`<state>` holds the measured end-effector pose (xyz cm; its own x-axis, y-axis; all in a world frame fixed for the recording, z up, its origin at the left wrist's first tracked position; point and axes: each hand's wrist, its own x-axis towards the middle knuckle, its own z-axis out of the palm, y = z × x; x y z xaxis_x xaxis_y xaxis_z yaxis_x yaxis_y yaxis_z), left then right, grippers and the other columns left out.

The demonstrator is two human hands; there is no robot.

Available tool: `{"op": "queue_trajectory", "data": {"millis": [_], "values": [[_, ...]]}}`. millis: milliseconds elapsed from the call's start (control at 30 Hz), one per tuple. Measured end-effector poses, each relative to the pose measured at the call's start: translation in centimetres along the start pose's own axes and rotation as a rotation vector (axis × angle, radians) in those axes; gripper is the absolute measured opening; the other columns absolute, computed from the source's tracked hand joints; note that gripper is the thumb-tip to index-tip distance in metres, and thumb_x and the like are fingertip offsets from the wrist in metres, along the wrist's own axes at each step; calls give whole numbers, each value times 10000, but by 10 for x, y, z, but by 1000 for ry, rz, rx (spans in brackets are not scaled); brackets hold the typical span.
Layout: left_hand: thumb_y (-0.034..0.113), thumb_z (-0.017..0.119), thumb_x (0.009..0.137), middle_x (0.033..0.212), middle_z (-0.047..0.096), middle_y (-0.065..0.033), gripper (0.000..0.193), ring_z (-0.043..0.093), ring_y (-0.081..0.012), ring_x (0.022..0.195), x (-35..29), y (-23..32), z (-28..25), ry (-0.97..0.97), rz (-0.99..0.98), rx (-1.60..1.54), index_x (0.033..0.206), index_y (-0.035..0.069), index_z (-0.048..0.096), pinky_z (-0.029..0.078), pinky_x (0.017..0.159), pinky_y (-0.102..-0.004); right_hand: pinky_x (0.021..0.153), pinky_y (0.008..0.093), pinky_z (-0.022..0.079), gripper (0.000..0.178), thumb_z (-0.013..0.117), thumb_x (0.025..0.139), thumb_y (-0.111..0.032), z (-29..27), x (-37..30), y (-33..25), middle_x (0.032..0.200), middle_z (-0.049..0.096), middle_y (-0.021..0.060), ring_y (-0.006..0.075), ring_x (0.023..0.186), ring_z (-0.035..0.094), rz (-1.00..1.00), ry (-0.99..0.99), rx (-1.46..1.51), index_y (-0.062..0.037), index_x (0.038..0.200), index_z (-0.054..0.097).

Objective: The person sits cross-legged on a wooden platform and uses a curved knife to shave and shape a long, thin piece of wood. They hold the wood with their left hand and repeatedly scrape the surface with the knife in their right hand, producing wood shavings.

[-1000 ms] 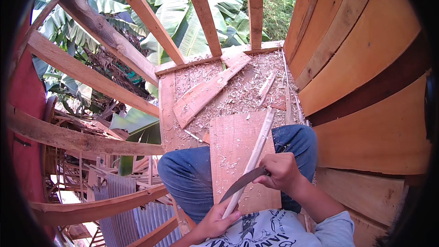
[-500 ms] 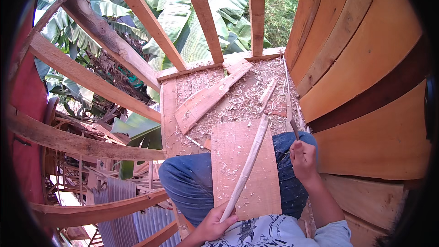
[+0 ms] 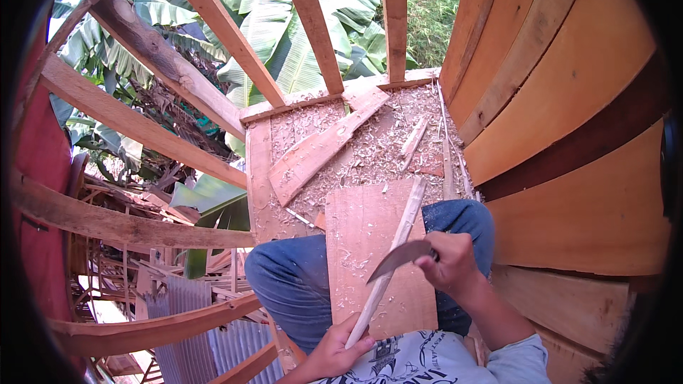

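My left hand [image 3: 343, 348] is closed around the near end of a pale, whittled wooden stick [image 3: 378, 290], which slants up and to the right over my lap. In my right hand [image 3: 452, 263] I grip a knife [image 3: 398, 259] by its dark handle. Its broad, curved blade lies across the middle of the stick, pointing left; whether the edge touches the wood I cannot tell. Beneath the stick, a flat wooden board [image 3: 348, 231] rests across my legs, sprinkled with shavings.
Shavings cover the wooden floor [image 3: 284, 131]. A paddle-shaped plank [image 3: 313, 156] and a short wood piece [image 3: 414, 136] lie on it. Upright slats [image 3: 309, 25] rail off the far and left sides; a plank wall [image 3: 555, 99] stands close on my right. Banana leaves [image 3: 267, 35] hang beyond.
My right hand has moved left and down from beside my right knee. The knife, upright before, now lies across the stick. My left hand keeps its grip, barely shifted.
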<state>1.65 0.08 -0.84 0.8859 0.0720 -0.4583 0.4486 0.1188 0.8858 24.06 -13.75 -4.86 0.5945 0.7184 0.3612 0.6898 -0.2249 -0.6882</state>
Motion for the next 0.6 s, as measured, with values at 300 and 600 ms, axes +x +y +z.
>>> {"op": "queue_trajectory", "data": {"millis": [300,600], "values": [[201,569,917,718,458,2,199,438,-68,658,0,-4,1,16,-60,-15,917,24,478,378,589,-246,420,334,419,482,654,801,-503,-2,4,3,520,481,70,252,464,559,110,12,61,-68,630,540],[174,564,919,745,437,-6,258,428,-83,697,0,0,-2,38,-85,-32,1079,-18,499,375,633,-250,422,351,404,514,605,852,-483,12,3,13,514,474,118,304,473,551,84,-31,87,-34,616,520]]}}
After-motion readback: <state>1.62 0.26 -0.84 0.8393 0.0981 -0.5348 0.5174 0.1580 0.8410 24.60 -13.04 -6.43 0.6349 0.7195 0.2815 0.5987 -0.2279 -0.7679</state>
